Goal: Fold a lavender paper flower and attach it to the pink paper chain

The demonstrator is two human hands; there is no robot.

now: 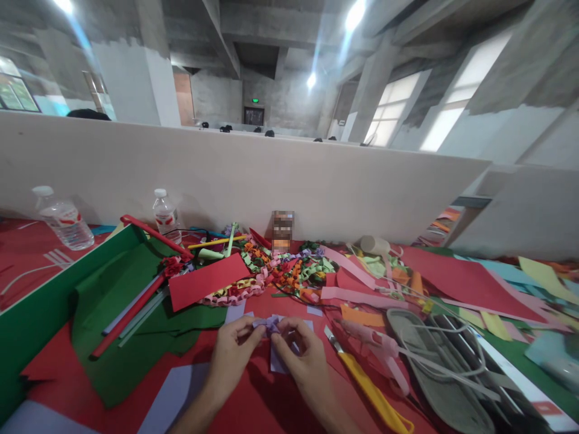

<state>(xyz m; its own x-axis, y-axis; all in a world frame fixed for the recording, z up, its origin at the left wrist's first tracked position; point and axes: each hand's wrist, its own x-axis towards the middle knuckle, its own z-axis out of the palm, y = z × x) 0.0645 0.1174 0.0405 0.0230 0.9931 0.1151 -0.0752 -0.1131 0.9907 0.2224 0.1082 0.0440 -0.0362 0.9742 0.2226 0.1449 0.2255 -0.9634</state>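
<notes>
Over the red table I am risking crumpling by squeezing too hard; two bottles are standing at the back; one glue gun and one yellow cutter are lying rightward; my left hand and right hand, both nearly closed, are pinching one purple paper piece between them.

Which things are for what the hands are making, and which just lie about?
Seem part of it:
small folded purple paper piece, pinched by left hand and right hand
probably pink plastic glue gun, yellow-handled knife, both unheld

Seem just lying about:
two clear plastic bottles
</notes>
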